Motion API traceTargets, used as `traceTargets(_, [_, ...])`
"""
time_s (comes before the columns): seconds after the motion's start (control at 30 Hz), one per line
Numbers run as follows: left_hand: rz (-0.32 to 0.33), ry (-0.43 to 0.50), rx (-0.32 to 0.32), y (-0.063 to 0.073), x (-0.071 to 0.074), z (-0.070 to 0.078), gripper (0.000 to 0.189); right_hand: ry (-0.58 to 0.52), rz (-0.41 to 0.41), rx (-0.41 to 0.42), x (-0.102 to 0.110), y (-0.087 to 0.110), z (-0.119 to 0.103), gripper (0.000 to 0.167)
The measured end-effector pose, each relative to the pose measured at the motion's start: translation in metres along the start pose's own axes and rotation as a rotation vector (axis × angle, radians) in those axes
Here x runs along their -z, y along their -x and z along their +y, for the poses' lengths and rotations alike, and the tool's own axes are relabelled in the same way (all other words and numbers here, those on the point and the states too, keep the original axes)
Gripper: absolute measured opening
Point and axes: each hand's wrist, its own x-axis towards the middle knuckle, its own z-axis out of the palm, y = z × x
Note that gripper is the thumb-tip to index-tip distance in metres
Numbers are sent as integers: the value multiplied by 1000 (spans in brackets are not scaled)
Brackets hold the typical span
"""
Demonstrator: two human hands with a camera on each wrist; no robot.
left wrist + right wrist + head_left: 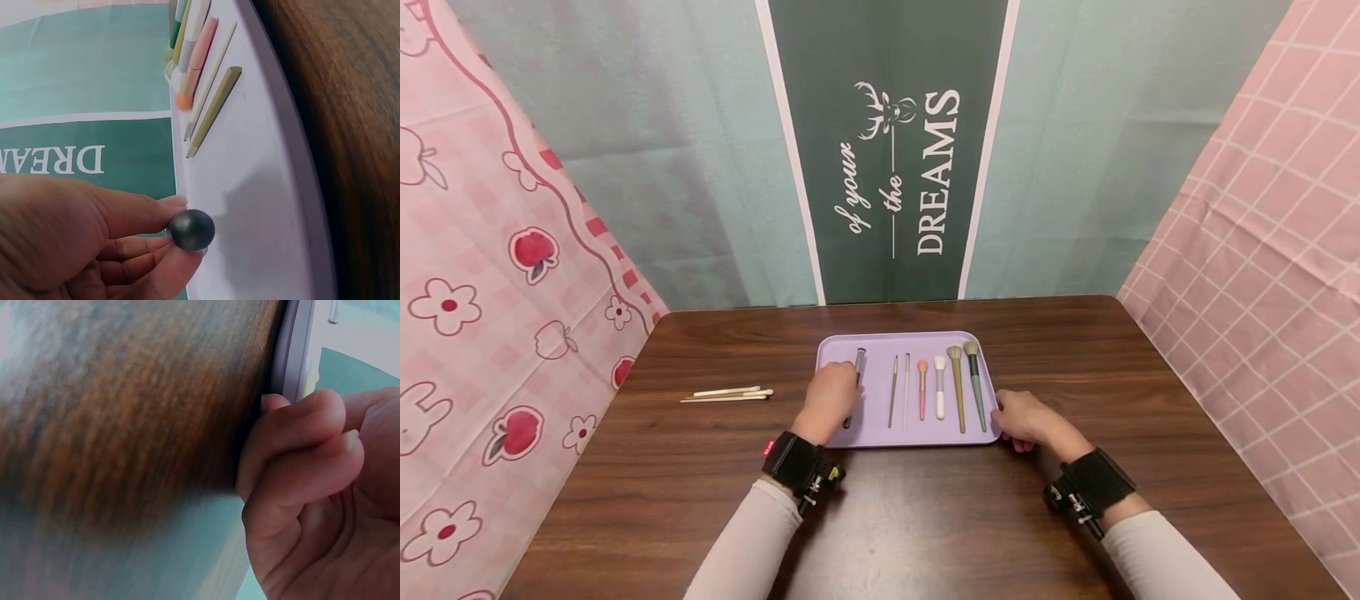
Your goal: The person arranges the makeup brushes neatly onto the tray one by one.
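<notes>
A lilac tray (876,433) lies on the table with several makeup brushes in a row, among them an orange-tipped pink brush (922,392), a white brush (940,390) and a green brush (976,387). Over the tray's left part, my left hand (831,400) pinches a dark grey makeup brush (860,363) between thumb and fingers. The left wrist view shows the rounded end of its handle (192,230). At the tray's near right corner, my right hand (1026,417) grips the rim with curled fingers (300,478).
Several thin sticks with pale tips (727,395) lie on the brown wooden table (880,525), left of the tray. A green cloth with lettering (891,167) hangs behind the table, with pink patterned cloths (1262,250) at both sides.
</notes>
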Motion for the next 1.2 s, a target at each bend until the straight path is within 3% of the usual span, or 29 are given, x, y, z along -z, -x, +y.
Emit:
traceTargets(0.27, [-29,26,18,-3,-6,7,25,2,2,7,0,0,1,11])
traceTargets(0.87, [2,75,11,-8,-16,19,22,-6,12,8,-1,-1,2,11])
traceTargets(1.2, [-24,80,52,-11,-21,24,19,-4,8,13,0,-1,2,12])
